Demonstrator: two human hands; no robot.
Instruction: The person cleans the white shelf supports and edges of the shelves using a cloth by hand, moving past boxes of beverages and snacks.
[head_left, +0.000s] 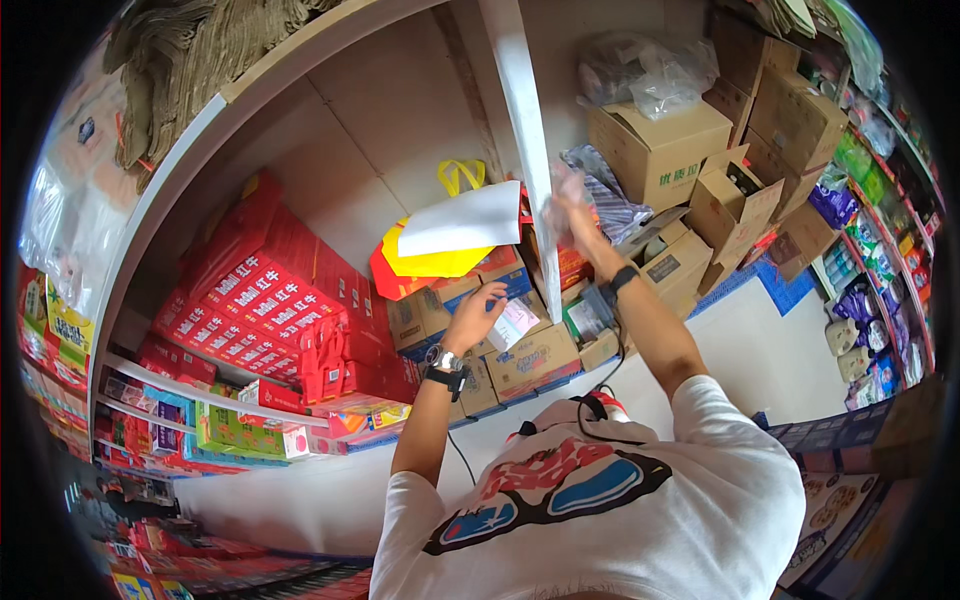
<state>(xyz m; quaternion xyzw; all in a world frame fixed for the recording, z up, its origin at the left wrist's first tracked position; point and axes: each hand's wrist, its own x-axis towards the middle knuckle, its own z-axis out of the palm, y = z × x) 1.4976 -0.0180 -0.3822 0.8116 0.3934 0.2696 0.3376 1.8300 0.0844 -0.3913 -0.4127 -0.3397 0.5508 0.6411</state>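
My left hand (472, 316), fingers curled, is over the stacked cartons. A white and pink paper pad (514, 325) lies against its thumb side; whether the fingers grip it I cannot tell. My right hand (573, 201) reaches past the white post (531, 142) and is blurred by motion. Something pale and translucent shows around its fingers, too smeared to name. Behind that hand lies a striped plastic bag (619, 187). Beyond my left hand, a white sheet (461, 221) rests over a red and yellow bag (390, 262) with yellow handles (461, 176).
Red Bull cartons (262, 300) are stacked at the left. Cardboard boxes (660, 154) and an open carton (731, 210) stand at the right, near shelves of packaged goods (874, 277). A printed carton (532, 360) sits low before me. A dark cable (461, 454) hangs beside my shirt.
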